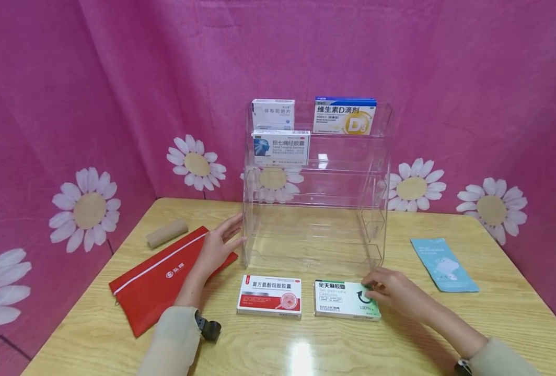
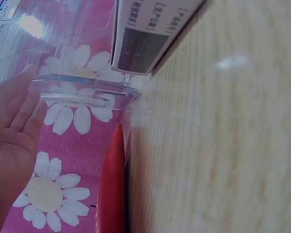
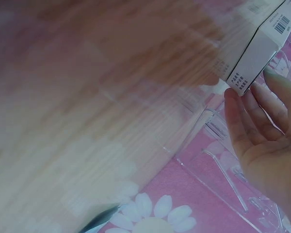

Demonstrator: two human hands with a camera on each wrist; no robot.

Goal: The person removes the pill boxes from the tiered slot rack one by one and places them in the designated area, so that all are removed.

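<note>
A clear acrylic display rack (image 1: 315, 219) with stepped shelves stands on the wooden table. At its left side is my left hand (image 1: 217, 248), fingers extended and fingertips right at the side panel; the palm faces the rack in the left wrist view. My right hand (image 1: 395, 292) pinches the right end of a green-and-white medicine box (image 1: 336, 300), its thumb on the printed face. That box lies face up in front of the rack, and its end flap (image 3: 250, 68) shows in the right wrist view. Left of it lies a red-and-white medicine box (image 1: 268, 297).
On the upper shelves sit a white medicine box (image 1: 272, 115), a yellow-and-blue vitamin D box (image 1: 345, 116) and a blue-and-white box (image 1: 281, 149). A red zip pouch (image 1: 160, 282) and a brown cardboard tube (image 1: 167, 233) lie left, a light blue packet (image 1: 444, 265) right. Pink curtain surrounds the table.
</note>
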